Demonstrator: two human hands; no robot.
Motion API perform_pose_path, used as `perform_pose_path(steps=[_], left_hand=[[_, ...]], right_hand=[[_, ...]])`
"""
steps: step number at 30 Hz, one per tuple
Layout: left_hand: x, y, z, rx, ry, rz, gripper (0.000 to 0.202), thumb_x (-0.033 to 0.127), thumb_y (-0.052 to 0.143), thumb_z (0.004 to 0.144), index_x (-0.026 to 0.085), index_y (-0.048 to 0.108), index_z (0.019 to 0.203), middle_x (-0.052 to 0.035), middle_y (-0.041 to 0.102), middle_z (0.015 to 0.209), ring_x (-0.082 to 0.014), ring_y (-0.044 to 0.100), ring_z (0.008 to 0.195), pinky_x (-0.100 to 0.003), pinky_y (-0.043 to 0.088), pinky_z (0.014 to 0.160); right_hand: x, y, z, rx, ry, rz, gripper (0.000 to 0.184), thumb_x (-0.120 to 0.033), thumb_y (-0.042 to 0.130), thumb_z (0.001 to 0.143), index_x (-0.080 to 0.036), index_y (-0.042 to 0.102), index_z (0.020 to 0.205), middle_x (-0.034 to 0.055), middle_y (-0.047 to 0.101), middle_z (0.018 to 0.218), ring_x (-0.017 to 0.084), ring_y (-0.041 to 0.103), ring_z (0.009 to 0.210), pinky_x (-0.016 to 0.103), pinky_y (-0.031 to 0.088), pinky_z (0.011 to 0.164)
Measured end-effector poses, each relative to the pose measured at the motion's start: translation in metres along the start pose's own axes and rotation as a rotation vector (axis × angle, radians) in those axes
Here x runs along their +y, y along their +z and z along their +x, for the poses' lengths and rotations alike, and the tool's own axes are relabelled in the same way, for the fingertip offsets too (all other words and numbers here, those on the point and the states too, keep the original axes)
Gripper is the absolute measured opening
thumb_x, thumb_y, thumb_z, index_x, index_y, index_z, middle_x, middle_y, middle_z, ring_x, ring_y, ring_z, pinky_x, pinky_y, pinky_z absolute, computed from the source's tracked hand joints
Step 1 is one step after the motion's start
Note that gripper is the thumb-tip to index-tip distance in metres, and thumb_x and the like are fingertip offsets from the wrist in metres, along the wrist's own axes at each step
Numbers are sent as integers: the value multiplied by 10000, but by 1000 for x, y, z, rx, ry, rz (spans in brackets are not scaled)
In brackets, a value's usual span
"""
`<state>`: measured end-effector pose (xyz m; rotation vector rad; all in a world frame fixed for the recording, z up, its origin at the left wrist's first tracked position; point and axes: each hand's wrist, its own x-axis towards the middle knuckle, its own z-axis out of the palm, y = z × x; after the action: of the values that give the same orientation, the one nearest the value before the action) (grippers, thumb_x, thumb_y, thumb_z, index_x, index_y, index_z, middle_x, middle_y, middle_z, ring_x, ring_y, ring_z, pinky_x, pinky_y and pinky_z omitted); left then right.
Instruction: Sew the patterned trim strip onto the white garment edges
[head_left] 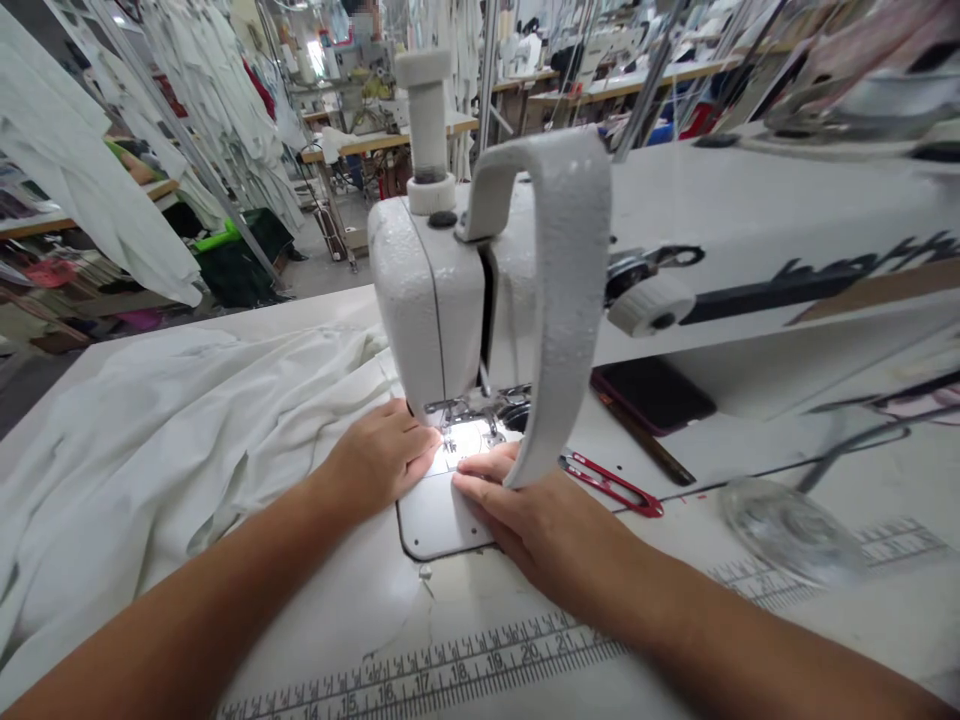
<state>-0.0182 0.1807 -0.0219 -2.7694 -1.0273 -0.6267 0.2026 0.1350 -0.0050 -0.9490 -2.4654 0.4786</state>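
Note:
A white sewing machine (450,290) stands on the table in front of me. My left hand (379,458) rests on the white fabric (172,430) just left of the needle and presser foot (459,425), fingers closed together and pressing the cloth down. My right hand (525,515) lies flat on the metal needle plate (431,520), fingertips stretched toward the presser foot and touching the fabric edge there. The machine's white guard arm hides part of the right hand's fingers.
Red thread snips (611,487) lie right of the machine, a dark phone (652,393) and a dark pencil-like stick (645,440) behind them. A ruler (450,668) is printed along the table's front. A clear round object (787,530) sits at right. White garments (97,200) hang at left.

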Motion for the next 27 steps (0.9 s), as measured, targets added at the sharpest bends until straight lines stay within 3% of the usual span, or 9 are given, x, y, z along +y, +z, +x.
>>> perform_pose_path(steps=[8, 11, 14, 16, 19, 20, 22, 24, 27], left_hand=[[1, -3, 4, 100, 32, -29, 302, 185, 423, 938, 163, 592, 689, -25, 573, 657, -167, 534, 712, -292, 498, 672], [-1, -6, 0, 80, -15, -85, 210, 169, 457, 938, 142, 621, 810, -52, 635, 778, -178, 574, 811, -320, 527, 778], [3, -22, -22, 67, -101, -99, 151, 152, 481, 933, 131, 629, 913, -71, 665, 884, -185, 600, 920, -342, 527, 864], [21, -42, -50, 11, -153, -123, 153, 234, 552, 912, 131, 625, 1000, -91, 667, 990, -206, 599, 997, -367, 527, 898], [71, -71, -103, -115, -173, -218, 581, 495, 709, 757, 118, 568, 1176, -157, 612, 1175, -276, 570, 1097, -427, 524, 934], [90, -78, -120, -111, -162, -222, 633, 519, 719, 731, 109, 560, 1186, -169, 615, 1158, -288, 579, 1078, -445, 523, 936], [126, -88, -147, -24, -178, -143, 416, 372, 640, 836, 115, 576, 1157, -151, 660, 1031, -265, 619, 972, -443, 539, 898], [153, -96, -167, 107, -261, -130, 206, 163, 495, 904, 143, 612, 1073, -101, 679, 870, -199, 643, 811, -342, 571, 767], [180, -120, -194, 294, -515, -351, 171, 129, 497, 903, 182, 657, 932, -48, 669, 751, -138, 636, 668, -220, 537, 609]], right_hand=[[3, 2, -2, -25, -9, -11, 252, -159, 434, 952, -188, 655, 1069, 73, 648, 1154, 235, 575, 1005, 417, 474, 840], [5, 1, -3, -27, -44, -36, 254, -175, 445, 954, -194, 643, 1111, 81, 638, 1178, 237, 574, 1043, 426, 481, 864], [6, -2, -3, 0, -96, -52, 255, -176, 440, 961, -186, 645, 1112, 92, 644, 1160, 233, 574, 1061, 446, 486, 899], [5, -3, -5, 14, -123, -65, 252, -177, 431, 966, -185, 653, 1084, 92, 655, 1128, 229, 584, 1046, 453, 498, 899], [-3, -3, -9, 9, -152, -89, 249, -190, 439, 963, -186, 652, 1091, 102, 654, 1131, 231, 590, 1060, 467, 506, 913], [-8, -3, -11, 4, -167, -91, 263, -191, 447, 958, -187, 635, 1141, 107, 643, 1167, 236, 579, 1096, 476, 498, 934], [-21, 0, -14, -44, -213, -80, 366, -178, 465, 940, -202, 543, 1296, 111, 576, 1301, 241, 516, 1210, 492, 462, 993], [-39, 6, -15, -120, -250, -55, 523, -164, 486, 917, -227, 395, 1428, 101, 451, 1442, 239, 415, 1315, 495, 422, 1039], [-69, 19, -11, -219, -305, -22, 631, -187, 546, 882, -234, 324, 1470, 96, 347, 1514, 263, 335, 1364, 505, 389, 1059]])
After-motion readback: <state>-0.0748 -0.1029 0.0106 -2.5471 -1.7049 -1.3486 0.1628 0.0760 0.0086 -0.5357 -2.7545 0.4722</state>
